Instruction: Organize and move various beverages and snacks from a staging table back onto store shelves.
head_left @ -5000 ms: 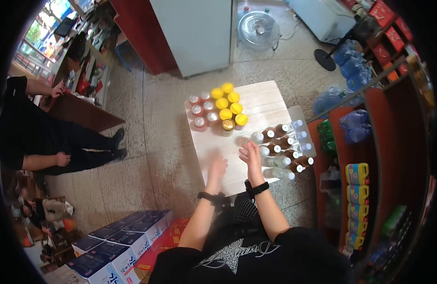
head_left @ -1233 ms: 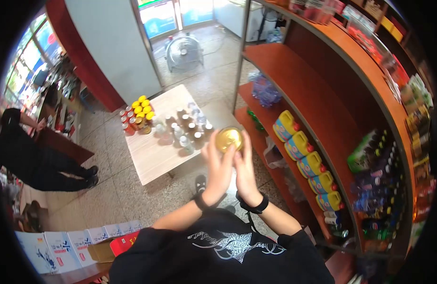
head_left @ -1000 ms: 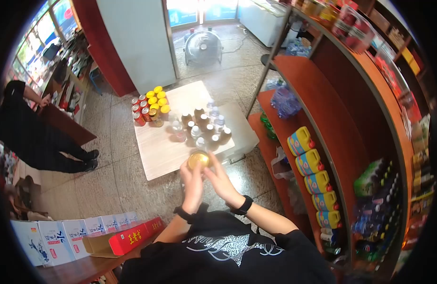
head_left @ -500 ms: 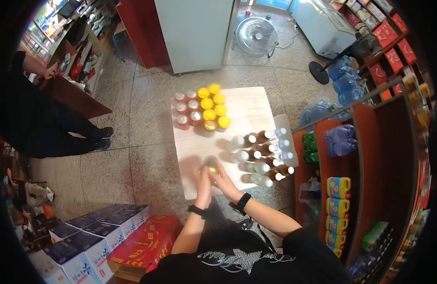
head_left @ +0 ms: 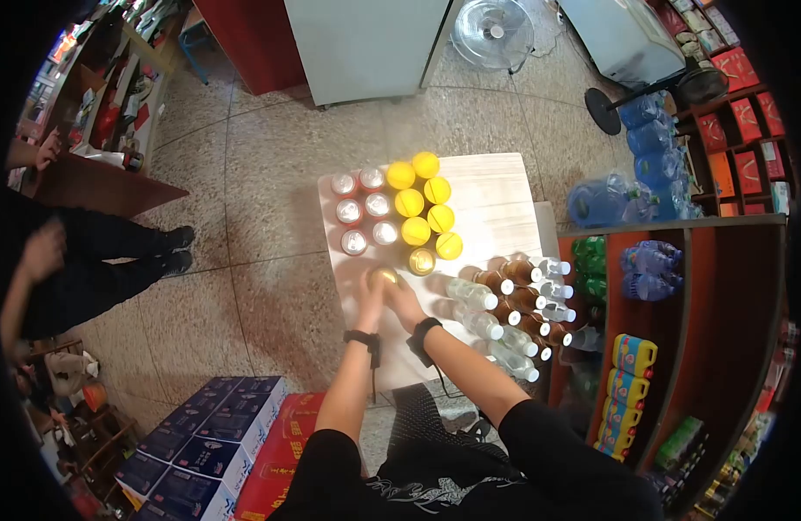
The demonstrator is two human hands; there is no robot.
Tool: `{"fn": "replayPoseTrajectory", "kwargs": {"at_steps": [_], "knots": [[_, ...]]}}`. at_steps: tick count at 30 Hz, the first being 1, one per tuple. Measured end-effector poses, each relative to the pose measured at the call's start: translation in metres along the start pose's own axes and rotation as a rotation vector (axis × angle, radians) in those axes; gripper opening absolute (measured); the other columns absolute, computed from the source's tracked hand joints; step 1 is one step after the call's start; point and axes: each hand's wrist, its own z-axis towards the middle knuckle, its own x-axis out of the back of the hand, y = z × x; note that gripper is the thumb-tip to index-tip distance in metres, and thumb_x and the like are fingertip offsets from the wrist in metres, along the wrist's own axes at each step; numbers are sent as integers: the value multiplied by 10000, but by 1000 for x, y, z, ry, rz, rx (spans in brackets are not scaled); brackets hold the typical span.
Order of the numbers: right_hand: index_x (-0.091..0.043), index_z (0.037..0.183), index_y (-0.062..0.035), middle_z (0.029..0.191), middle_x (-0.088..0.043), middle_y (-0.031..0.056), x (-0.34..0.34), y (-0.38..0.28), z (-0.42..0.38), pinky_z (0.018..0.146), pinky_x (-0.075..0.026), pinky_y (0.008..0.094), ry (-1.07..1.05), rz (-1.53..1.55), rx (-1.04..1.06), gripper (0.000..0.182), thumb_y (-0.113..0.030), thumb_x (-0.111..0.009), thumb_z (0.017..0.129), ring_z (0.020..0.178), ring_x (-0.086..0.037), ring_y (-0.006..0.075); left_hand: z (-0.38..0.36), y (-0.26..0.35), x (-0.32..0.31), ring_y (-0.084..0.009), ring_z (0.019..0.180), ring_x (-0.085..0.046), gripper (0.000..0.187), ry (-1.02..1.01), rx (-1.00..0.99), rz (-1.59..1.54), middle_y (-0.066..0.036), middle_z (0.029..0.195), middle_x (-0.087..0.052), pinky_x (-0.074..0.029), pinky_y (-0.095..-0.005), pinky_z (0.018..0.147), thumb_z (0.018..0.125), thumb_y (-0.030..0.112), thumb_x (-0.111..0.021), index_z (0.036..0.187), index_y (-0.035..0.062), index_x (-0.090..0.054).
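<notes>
Left hand point(head_left: 371, 300): grip closed around gold-lidded jar point(head_left: 383, 278), fingers covering its left side.
Right hand point(head_left: 404, 300): grip clasped on same jar, right side.
Jar: on surface point(head_left: 496, 200), just beside yellow-lid row point(head_left: 425, 201); body hidden, only lid seen.
Bottles point(head_left: 513, 304): labels unreadable.

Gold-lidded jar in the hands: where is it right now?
Head view, centre: the gold-lidded jar sits between the left hand and right hand over the white table, just below-left of another gold-lidded jar.
</notes>
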Motion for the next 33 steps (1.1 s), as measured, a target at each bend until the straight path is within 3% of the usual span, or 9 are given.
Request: {"fn": "replayPoseTrajectory", "kwargs": {"at_steps": [11,16,18,19,24,27,28,30,33], "knots": [[-333,1228,-84,1179,-408,43,6,-40,-11,901,-322,364,271,166,26,501,-403,-462,864,1068,-401,173,-1,6,-36,-216,1042,-466,496,25,62,-428,-124,1180,-389,-420,-332,864,877,278,-497,1241,91,-217],[-296,1266,-85,1207,-385,47,11,-41,-14,927,-300,383,272,103,31,572,-432,-475,849,1101,-376,187,11,-3,-32,-210,1068,-446,477,27,5,-246,-117,1200,-375,-395,-340,902,881,265,-492,1241,95,-229],[-468,1025,-117,832,-462,-28,7,-43,-16,665,-351,274,372,52,69,365,-421,-501,828,722,-411,96,1,13,-32,-216,1080,-438,514,-10,63,-352,-104,1214,-370,-374,-347,906,871,290,-507,1254,96,-224],[-468,1025,-117,832,-462,-28,9,-44,-15,665,-351,274,370,58,73,365,-421,-501,828,722,-411,96,0,16,-31,-216,1080,-438,514,-14,58,-346,-104,1214,-370,-374,-347,906,871,290,-507,1254,96,-224],[-395,1140,16,907,-479,62,1,-66,-33,794,-365,341,331,11,-216,667,-532,-499,773,851,-446,159,-23,46,-33,-227,1118,-379,658,-14,154,-105,-80,1245,-359,-323,-363,900,819,412,-523,1296,80,-213],[-328,1205,67,1058,-470,135,9,-42,-30,873,-337,349,373,-57,-80,714,-492,-491,793,1016,-440,215,-53,46,-38,-214,1100,-374,632,69,174,-91,-82,1244,-357,-322,-361,898,815,367,-500,1300,61,-235],[-250,1278,43,1227,-389,178,10,-51,-45,921,-310,338,318,-44,-35,726,-460,-483,809,1156,-365,242,-51,25,-33,-207,1089,-379,607,80,133,-39,-90,1234,-362,-327,-346,893,816,321,-491,1294,38,-246],[-311,1248,-7,1185,-422,118,8,-87,-98,908,-319,357,250,10,44,620,-432,-477,828,1130,-381,209,-78,18,-38,-190,1059,-392,535,121,-20,1,-118,1190,-387,-339,-297,875,819,220,-470,1257,-27,-288],[-434,1184,-55,1127,-512,65,42,-133,-162,877,-364,328,-89,30,128,406,-326,-438,881,1049,-475,178,-111,-7,-56,-152,749,-479,186,201,-334,58,-42,799,-507,-401,-272,683,774,53,-470,939,-26,-503]]}}
